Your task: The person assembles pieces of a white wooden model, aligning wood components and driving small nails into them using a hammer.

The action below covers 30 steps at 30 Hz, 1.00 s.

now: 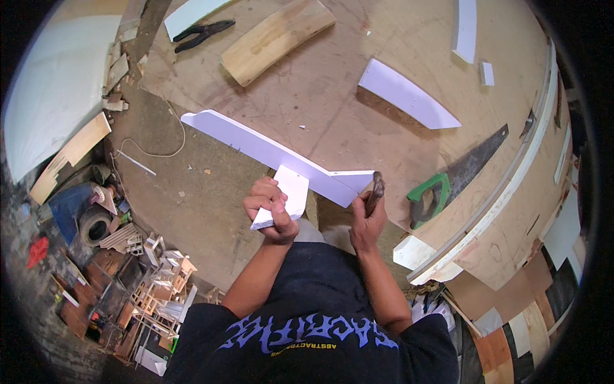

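My left hand point(272, 211) is closed around a short white-faced board point(291, 192) with a rough, pale cut edge. Its far end meets the side of a long white board point(256, 144); I cannot tell whether they are joined. The long board runs from a shaped tip at the far left to an angled end at the right. Small nails seem to stick out along its lower edge. At that angled end my right hand point(369, 221) is closed on a dark tool point(378, 184) that looks like a hammer; its handle is mostly hidden by the fingers.
On the brown work surface lie black pliers point(203, 33), a thick curved wooden block point(278, 40), a white tapered piece point(409, 96) and a green-handled handsaw point(457, 176). A curved white strip point(499, 211) lines the right side. Wood scraps and a tire point(96, 226) clutter the lower left.
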Available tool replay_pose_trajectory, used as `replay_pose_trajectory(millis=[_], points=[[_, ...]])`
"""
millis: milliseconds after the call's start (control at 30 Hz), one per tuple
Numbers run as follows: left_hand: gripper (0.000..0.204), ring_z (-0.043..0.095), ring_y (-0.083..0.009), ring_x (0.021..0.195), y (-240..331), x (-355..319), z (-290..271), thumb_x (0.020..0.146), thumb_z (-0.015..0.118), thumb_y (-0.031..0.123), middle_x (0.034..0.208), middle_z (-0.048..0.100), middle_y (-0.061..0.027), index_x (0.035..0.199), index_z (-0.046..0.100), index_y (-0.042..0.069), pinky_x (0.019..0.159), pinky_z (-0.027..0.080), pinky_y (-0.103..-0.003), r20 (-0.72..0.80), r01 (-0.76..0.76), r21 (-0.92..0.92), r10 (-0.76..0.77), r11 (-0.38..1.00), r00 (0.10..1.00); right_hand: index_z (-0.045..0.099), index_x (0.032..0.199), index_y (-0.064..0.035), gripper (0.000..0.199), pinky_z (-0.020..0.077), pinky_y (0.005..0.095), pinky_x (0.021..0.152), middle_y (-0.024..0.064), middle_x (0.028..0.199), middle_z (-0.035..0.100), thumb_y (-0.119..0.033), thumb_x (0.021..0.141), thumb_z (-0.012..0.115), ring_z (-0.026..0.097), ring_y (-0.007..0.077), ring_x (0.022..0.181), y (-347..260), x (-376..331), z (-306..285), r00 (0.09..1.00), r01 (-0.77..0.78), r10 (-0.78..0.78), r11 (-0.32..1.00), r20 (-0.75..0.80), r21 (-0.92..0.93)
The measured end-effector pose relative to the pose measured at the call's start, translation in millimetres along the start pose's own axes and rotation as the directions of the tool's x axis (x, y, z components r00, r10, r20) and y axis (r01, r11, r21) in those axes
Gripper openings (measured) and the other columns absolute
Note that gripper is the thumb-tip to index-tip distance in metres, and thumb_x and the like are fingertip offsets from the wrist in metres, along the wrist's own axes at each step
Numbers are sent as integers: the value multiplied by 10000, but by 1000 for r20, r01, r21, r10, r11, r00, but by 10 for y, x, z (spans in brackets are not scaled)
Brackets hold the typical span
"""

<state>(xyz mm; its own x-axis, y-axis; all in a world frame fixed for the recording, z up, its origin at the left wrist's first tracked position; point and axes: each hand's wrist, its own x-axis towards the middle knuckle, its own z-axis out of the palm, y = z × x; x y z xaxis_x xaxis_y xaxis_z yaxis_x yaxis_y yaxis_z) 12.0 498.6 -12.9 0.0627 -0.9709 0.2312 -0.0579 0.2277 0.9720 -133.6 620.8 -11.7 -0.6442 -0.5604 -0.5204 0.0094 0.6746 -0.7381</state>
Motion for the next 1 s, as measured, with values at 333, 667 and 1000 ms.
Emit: replay_pose_trajectory(millis=[333,667,1000], points=[[190,468,-174,774,-7,8,3,895,526,136,812,482,-50,986,360,112,911,465,-469,25,-21,2,21,1000,999,554,1519,-154,457,542,463,760,211,951,686,-191,1064,579,700,364,846,-636,278,173,782,320,-213,944,586,-85],[198,484,-185,778,-30,-17,-6,919,550,157,820,495,-55,995,373,113,901,460,-462,26,-31,7,31,999,999,555,1534,-167,515,539,445,727,184,908,693,-151,1025,631,686,370,805,-309,315,263,747,513,-373,850,550,-121],[192,487,-177,766,-37,-4,-9,932,559,172,819,499,-48,989,383,121,887,450,-450,34,-50,-24,51,998,998,586,1508,-134,485,532,439,715,215,874,675,-122,1026,627,670,370,756,-340,218,265,791,455,-389,890,472,-30]])
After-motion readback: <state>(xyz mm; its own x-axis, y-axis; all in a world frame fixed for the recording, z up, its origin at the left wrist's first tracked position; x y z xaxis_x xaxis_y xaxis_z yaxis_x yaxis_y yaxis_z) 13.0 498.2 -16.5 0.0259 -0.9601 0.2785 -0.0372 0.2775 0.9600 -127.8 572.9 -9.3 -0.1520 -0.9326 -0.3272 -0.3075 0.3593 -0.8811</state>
